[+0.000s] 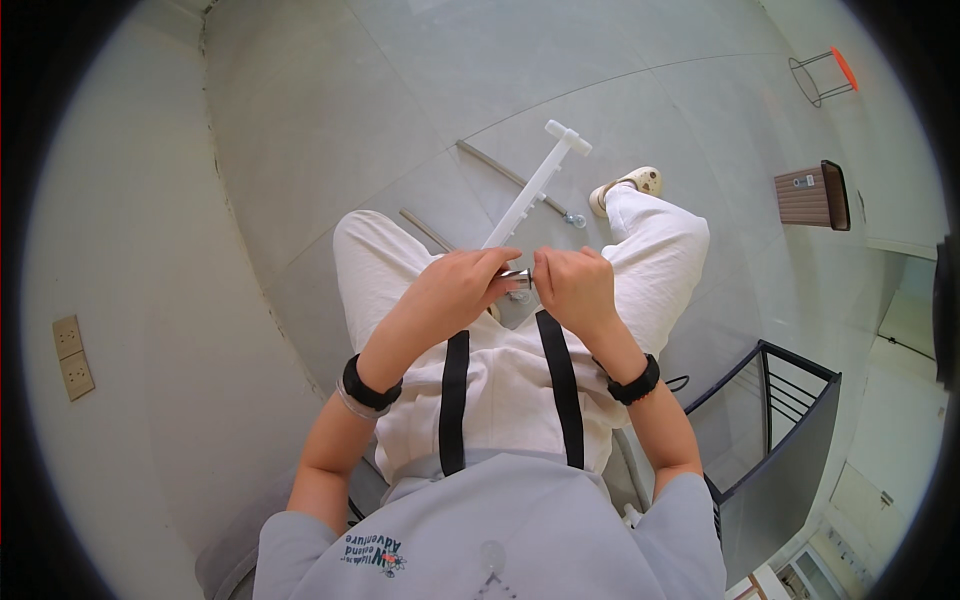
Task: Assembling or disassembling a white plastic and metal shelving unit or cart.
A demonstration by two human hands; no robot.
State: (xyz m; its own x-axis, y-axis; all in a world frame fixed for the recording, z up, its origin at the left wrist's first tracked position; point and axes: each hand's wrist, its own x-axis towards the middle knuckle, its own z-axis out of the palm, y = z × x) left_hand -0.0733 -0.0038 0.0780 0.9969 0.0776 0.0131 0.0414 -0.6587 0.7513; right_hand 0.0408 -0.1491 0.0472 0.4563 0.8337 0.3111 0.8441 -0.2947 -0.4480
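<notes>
We were seated, looking down at our lap, with both hands brought together over our white trousers (650,250). Our left hand (455,290) was wrapped around the near end of a long white plastic bar (530,195), fingers curled tight on it, while our right hand (575,285) pinched a small shiny metal piece (518,277) between the two hands, right at that end of the bar. As far as we could judge, the work was somewhere in the middle: the metal piece was at the bar's end but we could not tell whether it was seated or only started, since our fingers covered the joint. A second small metal fitting (574,218) seemed to sit beside the bar further up, which suggested some part of the job was already done. Two thin strips (500,170) lay untouched on the grey floor (400,90) behind the bar. The bar's long axis ran away from us, rising up and to the right in the view, with its T-shaped far end pointing at the floor beyond our knees and its near end in our grasp.
</notes>
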